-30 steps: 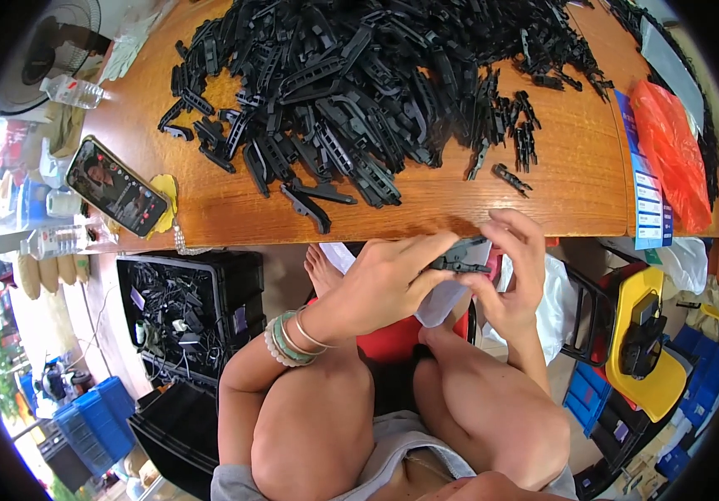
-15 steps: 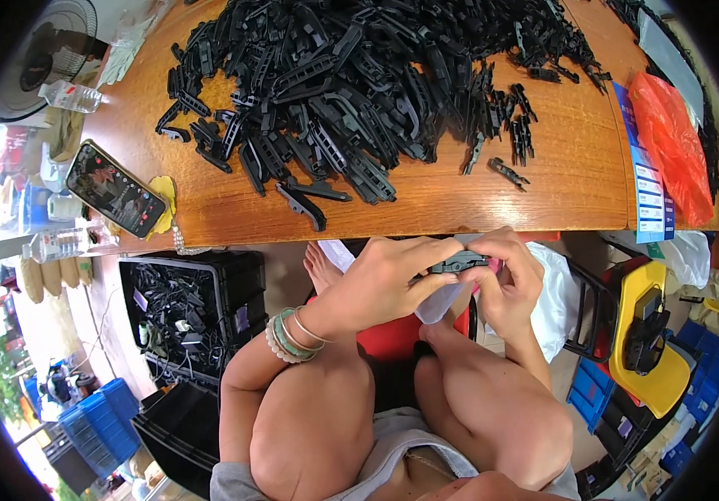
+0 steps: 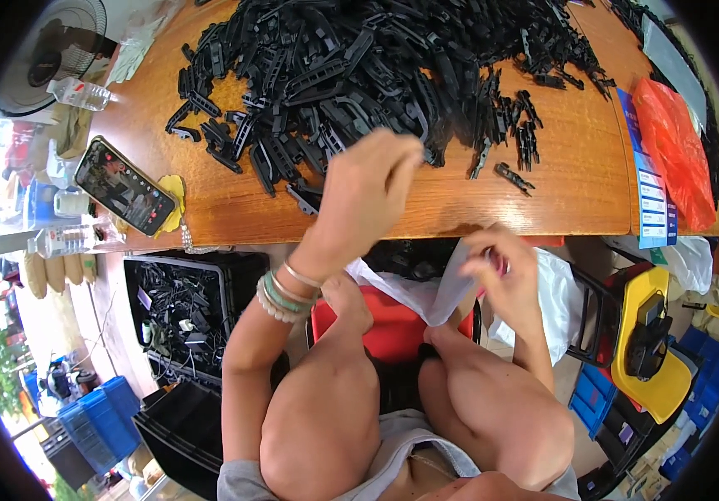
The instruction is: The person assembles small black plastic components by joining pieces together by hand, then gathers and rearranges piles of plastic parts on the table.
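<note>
My left hand (image 3: 368, 188), with light bangles and a beaded bracelet on its wrist, is over the table's front edge beside the pile of black plastic parts (image 3: 326, 75). Its back faces up and the fingers bend down out of sight, so anything in them is hidden. My right hand (image 3: 505, 271) hovers just in front of the edge, its thumb and forefinger curved with a gap between them. A small pinkish-red spot (image 3: 503, 265) shows at its palm; I cannot tell what it is. Below it hangs a translucent plastic bag (image 3: 441, 305).
A phone (image 3: 125, 185) lies at the table's left, with a fan (image 3: 50, 58) farther back. A red plastic bag (image 3: 673, 154) lies at the right. Beneath the table are a black crate of parts (image 3: 226, 292) and a red stool (image 3: 376, 321); a yellow chair (image 3: 668, 380) stands right.
The black plastic piece that was between both hands no longer shows there. My left hand has moved up and away to the pile. The right hand has loosened its pinch and stayed nearly in place.
</note>
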A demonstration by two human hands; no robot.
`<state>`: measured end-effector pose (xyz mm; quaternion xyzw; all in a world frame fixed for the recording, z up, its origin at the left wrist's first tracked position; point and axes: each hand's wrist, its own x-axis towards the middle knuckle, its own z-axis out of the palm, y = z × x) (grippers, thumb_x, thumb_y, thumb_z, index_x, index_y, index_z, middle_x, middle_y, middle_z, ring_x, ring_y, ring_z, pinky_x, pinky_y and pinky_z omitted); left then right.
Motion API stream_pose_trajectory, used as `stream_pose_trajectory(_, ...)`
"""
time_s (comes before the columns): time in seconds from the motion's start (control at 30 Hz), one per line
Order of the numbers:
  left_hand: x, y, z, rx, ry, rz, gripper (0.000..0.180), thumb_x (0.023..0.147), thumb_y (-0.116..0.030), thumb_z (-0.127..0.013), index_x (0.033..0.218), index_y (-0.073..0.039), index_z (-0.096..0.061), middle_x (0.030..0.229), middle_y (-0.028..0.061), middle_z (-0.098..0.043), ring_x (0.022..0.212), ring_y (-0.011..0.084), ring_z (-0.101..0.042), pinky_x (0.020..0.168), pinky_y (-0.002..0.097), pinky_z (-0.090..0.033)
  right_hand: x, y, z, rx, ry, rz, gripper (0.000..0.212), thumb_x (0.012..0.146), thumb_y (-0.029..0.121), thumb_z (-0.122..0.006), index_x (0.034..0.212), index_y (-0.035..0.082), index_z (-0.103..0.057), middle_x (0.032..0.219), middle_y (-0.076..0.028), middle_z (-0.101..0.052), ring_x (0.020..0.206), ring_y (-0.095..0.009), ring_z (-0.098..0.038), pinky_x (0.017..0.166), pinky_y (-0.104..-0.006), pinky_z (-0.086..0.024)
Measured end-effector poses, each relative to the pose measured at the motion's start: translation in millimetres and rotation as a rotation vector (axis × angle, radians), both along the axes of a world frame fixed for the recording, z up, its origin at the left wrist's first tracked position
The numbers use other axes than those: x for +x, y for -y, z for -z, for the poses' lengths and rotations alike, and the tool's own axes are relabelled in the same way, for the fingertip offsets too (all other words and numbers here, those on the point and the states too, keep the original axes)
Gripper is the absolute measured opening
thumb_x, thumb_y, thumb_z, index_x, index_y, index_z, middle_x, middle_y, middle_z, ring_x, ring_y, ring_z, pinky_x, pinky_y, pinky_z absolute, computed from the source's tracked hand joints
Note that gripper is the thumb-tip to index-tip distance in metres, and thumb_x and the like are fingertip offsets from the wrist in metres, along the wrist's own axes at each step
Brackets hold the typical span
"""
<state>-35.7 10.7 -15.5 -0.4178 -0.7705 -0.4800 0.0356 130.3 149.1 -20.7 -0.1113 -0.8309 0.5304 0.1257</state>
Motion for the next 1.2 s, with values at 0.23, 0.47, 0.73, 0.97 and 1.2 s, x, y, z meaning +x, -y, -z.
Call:
stream_pose_trajectory(0.23, -30.9, -8.8, -0.9, -0.292, -0.334, 0.087, 0.011, 0.08, -0.009, -0.062, 0.09, -0.004, -0.059, 0.082, 0.009, -0.054, 0.064, 0.0284, -0.056, 0.055, 0.0347, -0.046, -39.1, -40.3, 16.0, 0.809, -0.072, 0.317, 0.016, 0.074, 0.001, -0.065, 0.089, 0.003, -0.062, 0.091, -0.009, -0.057, 0.085, -0.029, -0.052, 0.076, -0.0352, -0.04)
stream_pose_trajectory(0.47, -12.1, -13.3, 8.1, -0.292, -0.31, -0.059, 0.019, 0.077, -0.012, -0.068, 0.083, -0.002, -0.053, 0.079, 0.0098, -0.053, 0.061, 0.029, -0.056, 0.054, 0.0343, -0.046, -25.0, -41.7, 18.2, 0.698, -0.095, 0.357, 0.019, 0.075, 0.001, -0.066, 0.093, 0.004, -0.062, 0.09, -0.008, -0.06, 0.081, -0.026, -0.055, 0.075, -0.0344, -0.041)
stream_pose_trajectory(0.73, 28.7, 1.8, 6.8, -0.025, 0.238, -0.163, 0.021, 0.08, -0.007, -0.066, 0.095, -0.001, -0.053, 0.074, 0.0091, -0.059, 0.054, 0.0185, -0.057, 0.049, 0.0276, -0.045, -19.4, -10.9, 13.8, -0.121, -0.229, 0.122, 0.013, 0.073, -0.006, -0.064, 0.085, -0.002, -0.064, 0.081, -0.01, -0.063, 0.071, -0.018, -0.059, 0.063, -0.0256, -0.046)
stream_pose_trajectory(0.97, 42.1, 13.4, 10.8, -0.003, 0.88, 0.147, 0.022, 0.091, -0.003, -0.049, 0.108, 0.005, -0.061, 0.077, 0.0057, -0.058, 0.052, 0.0065, -0.054, 0.044, 0.0191, -0.043, -33.6, -4.3, 31.8, -0.151, -0.222, -0.042, 0.014, 0.071, -0.011, -0.063, 0.083, -0.003, -0.064, 0.08, -0.01, -0.063, 0.073, -0.019, -0.061, 0.066, -0.0264, -0.048)
stream_pose_trajectory(1.2, 48.8, 16.8, 7.0, -0.053, 0.831, 0.17, 0.023, 0.089, -0.007, -0.054, 0.109, 0.004, -0.061, 0.076, 0.0052, -0.057, 0.053, 0.0075, -0.055, 0.045, 0.0215, -0.043, -24.5, 2.2, 31.8, -0.083, -0.289, 0.061, 0.015, 0.07, -0.011, -0.063, 0.083, -0.003, -0.063, 0.081, -0.011, -0.063, 0.074, -0.021, -0.061, 0.068, -0.0274, -0.048)
